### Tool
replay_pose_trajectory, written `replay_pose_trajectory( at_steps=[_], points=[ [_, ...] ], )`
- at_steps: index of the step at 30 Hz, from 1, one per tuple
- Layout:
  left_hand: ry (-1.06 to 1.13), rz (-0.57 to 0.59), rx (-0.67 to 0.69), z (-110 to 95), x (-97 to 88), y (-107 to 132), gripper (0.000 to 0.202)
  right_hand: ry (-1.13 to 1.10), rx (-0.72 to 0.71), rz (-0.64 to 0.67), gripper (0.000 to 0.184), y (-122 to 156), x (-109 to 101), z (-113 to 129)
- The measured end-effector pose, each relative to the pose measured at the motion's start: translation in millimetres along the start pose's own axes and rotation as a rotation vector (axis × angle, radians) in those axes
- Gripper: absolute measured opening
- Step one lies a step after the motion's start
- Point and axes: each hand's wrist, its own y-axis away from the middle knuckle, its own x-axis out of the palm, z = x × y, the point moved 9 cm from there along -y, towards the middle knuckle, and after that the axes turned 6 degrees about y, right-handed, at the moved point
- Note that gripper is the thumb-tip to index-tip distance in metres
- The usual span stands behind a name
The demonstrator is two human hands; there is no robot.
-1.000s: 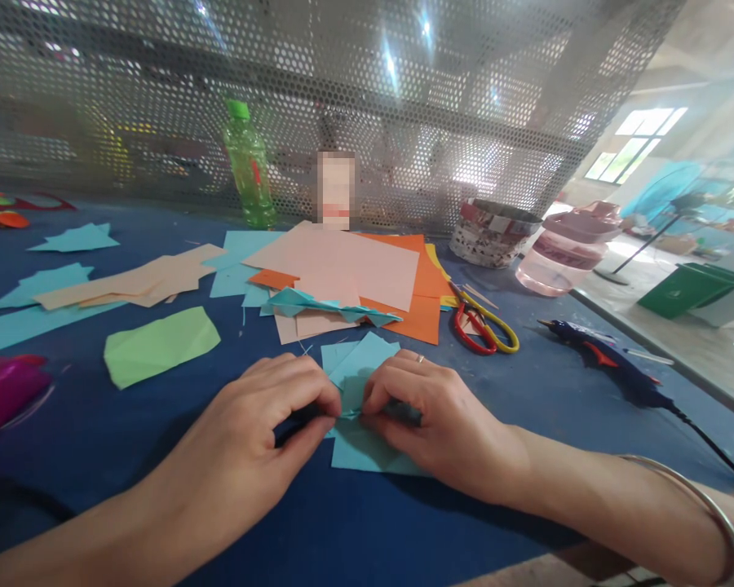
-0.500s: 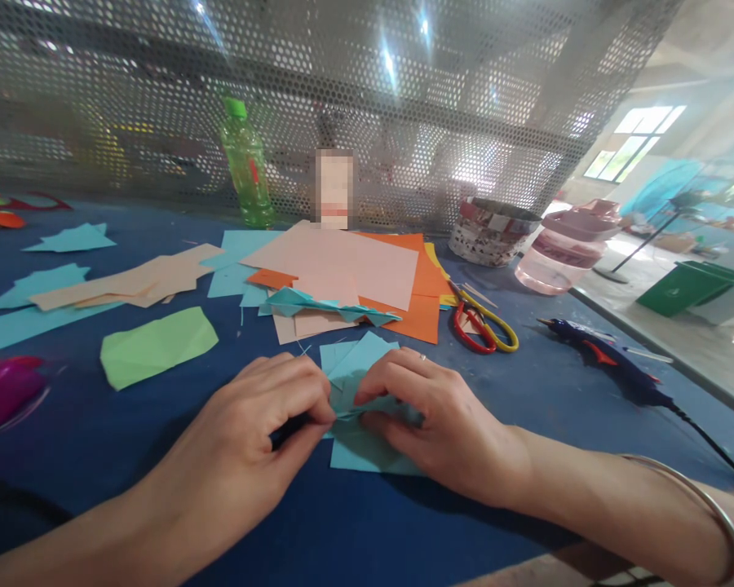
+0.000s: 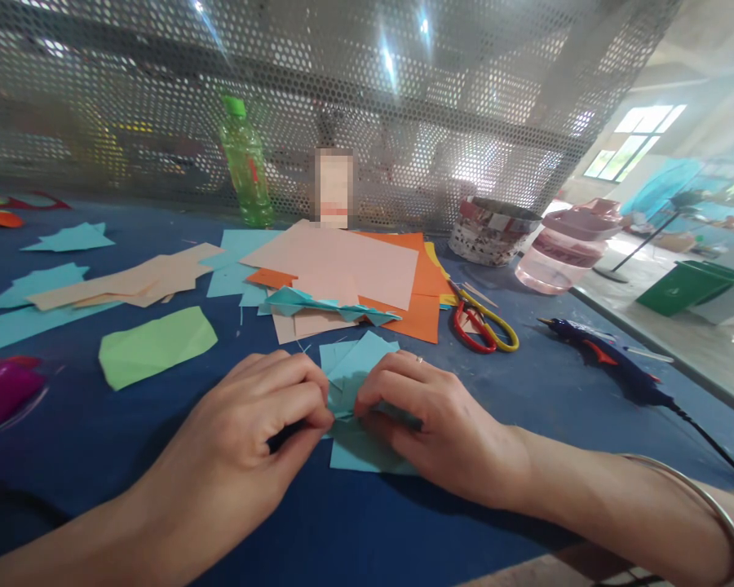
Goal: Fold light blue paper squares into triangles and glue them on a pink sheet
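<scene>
My left hand (image 3: pixel 260 424) and right hand (image 3: pixel 446 420), nearly closed, pinch blue paper (image 3: pixel 343 413); scissors (image 3: pixel 465 303) lie farther away, right.

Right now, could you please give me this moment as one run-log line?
left hand: pinching blue paper | right hand: touching blue paper | scissors, glue gun: lying unheld

The scissors (image 3: pixel 463 305) have glossy plastic handles. Left of them, the nearest blue paper (image 3: pixel 362 363) looks matt; the green sheet (image 3: pixel 159 346) is crinkled matt paper. Right of them lies a smooth plastic glue gun (image 3: pixel 617 363); behind them stands a perforated metal screen (image 3: pixel 367 73).
</scene>
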Motion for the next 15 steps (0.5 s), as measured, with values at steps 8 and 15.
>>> replay_pose_trajectory(
  at_steps=[8, 15],
  points=[
    [0.009, 0.022, -0.043, 2.4, 2.3, 0.8, 0.024, 0.011, -0.02, -0.012, 0.028, 0.6, -1.3, 1.4],
    [-0.001, -0.025, -0.044, 0.6, -2.1, 0.5, 0.015, 0.035, -0.028, -0.01, 0.023, 0.2, -0.7, 1.3]
  ],
)
